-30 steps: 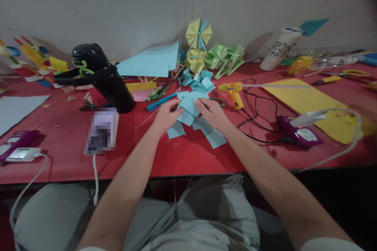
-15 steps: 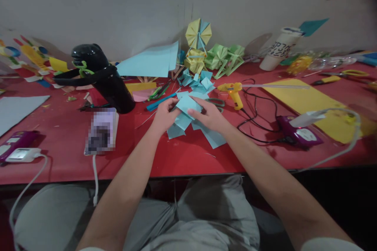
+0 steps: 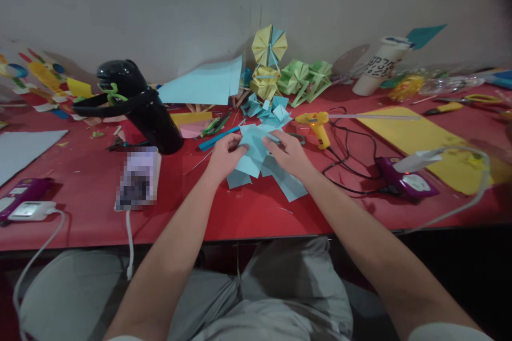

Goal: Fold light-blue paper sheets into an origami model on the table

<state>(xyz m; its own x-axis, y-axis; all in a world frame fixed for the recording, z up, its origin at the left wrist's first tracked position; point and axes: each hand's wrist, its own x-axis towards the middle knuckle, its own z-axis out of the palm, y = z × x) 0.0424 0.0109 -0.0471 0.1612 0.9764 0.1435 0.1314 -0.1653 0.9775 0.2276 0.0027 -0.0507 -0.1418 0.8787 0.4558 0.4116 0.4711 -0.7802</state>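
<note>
A creased light-blue paper square (image 3: 253, 155) is held between my two hands above the red table. My left hand (image 3: 227, 155) grips its left edge, thumb on top and fingers bent. On the other edge, my right hand (image 3: 288, 155) pinches the paper with its thumb on top; its fingers are partly hidden. Under and around them lie more light-blue paper pieces (image 3: 291, 186). Behind the hands sits a small pile of folded blue paper (image 3: 264, 109). Part of a scissors handle (image 3: 301, 139) shows beside my right hand.
A yellow glue gun (image 3: 318, 128) lies to the right, its black cord running to a purple power strip (image 3: 406, 180). Yellow sheets (image 3: 416, 141) lie beyond it. At left stand a black tumbler (image 3: 154, 122) and a phone (image 3: 138, 178). Folded paper models (image 3: 266, 82) stand at the back.
The blue paper between my hands was folded smaller and is now opened flatter, spreading toward me. My right hand has shifted slightly; the left has barely moved.
</note>
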